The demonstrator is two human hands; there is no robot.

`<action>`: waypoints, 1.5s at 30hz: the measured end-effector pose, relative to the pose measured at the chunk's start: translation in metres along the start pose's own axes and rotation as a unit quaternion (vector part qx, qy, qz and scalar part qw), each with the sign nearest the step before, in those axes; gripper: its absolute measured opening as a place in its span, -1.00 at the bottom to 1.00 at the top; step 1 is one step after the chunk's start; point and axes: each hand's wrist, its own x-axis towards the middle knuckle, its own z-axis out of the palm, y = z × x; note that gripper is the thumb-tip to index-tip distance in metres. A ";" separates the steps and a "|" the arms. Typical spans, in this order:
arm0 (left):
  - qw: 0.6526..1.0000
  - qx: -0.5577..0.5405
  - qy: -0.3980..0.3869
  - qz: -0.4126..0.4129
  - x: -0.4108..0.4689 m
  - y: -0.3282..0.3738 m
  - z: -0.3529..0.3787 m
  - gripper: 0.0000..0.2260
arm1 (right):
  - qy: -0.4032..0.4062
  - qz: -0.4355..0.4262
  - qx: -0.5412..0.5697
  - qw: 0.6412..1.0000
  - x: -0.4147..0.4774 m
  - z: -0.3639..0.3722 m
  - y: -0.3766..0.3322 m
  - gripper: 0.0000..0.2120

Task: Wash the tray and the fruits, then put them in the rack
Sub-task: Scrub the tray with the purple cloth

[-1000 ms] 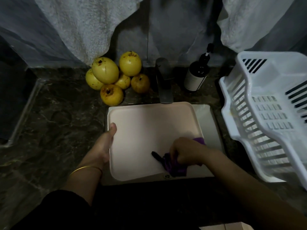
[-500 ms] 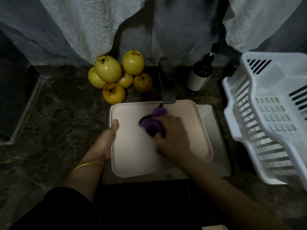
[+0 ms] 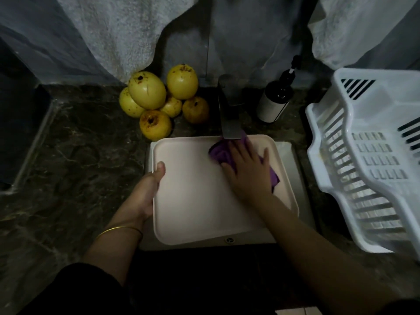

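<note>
A pale pink tray (image 3: 193, 201) lies over the white sink. My left hand (image 3: 147, 189) grips its left rim, thumb on top. My right hand (image 3: 247, 169) lies flat with spread fingers on a purple cloth (image 3: 221, 152), pressing it onto the tray's far part just under the tap. Several yellow fruits (image 3: 159, 98) sit in a pile on the dark counter behind the sink's left corner. A white slatted rack (image 3: 368, 160) stands on the right of the sink, tilted.
A dark tap (image 3: 229, 114) juts over the tray's far edge. A dark pump bottle (image 3: 276, 98) with a white label stands between tap and rack. White towels hang at the back. The sink (image 3: 302, 201) shows to the tray's right.
My right hand carried the cloth from the tray's near right part up to its far edge under the tap and flattened out over it. The left hand kept its hold on the rim.
</note>
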 end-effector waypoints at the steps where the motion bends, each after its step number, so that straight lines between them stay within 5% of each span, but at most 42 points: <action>1: 1.000 -0.003 -0.001 -0.001 -0.001 0.001 -0.002 -0.64 | 0.005 0.015 -0.002 1.000 0.000 0.000 0.009 -0.35; 10: 1.000 0.010 0.023 0.007 -0.001 -0.002 0.000 -0.63 | -0.020 0.151 -0.054 0.987 -0.010 -0.006 0.037 -0.46; 17: 0.999 -0.037 0.028 -0.002 -0.001 -0.002 0.002 -0.68 | -0.022 0.145 -0.024 0.989 -0.031 -0.018 0.045 -0.65; 22: 0.997 -0.065 0.037 -0.008 -0.001 -0.001 0.004 -0.67 | -0.129 0.198 0.003 0.972 -0.042 -0.027 0.032 -0.70; 31: 0.997 -0.045 0.058 -0.036 0.001 -0.002 0.007 -0.61 | -0.231 0.104 0.147 0.956 -0.054 -0.038 -0.035 -0.63; 34: 0.996 -0.044 0.069 -0.047 0.002 -0.007 0.009 -0.53 | -0.280 0.078 0.275 0.916 -0.049 -0.036 -0.051 -0.72; 37: 0.997 -0.044 0.052 -0.048 0.002 -0.008 0.012 -0.56 | -0.312 0.081 0.463 0.826 -0.050 -0.037 -0.057 -0.78; 40: 0.997 -0.043 0.026 -0.050 0.001 -0.006 0.012 -0.59 | -0.172 0.086 0.556 0.809 -0.050 -0.041 -0.052 -0.70; 43: 0.998 -0.045 0.007 -0.044 0.001 -0.004 0.011 -0.59 | 0.076 0.026 0.347 0.934 -0.051 -0.036 -0.048 -0.69; 45: 0.998 -0.054 -0.006 -0.041 0.000 -0.004 0.013 -0.55 | 0.147 -0.080 0.178 0.970 -0.051 -0.023 -0.048 -0.61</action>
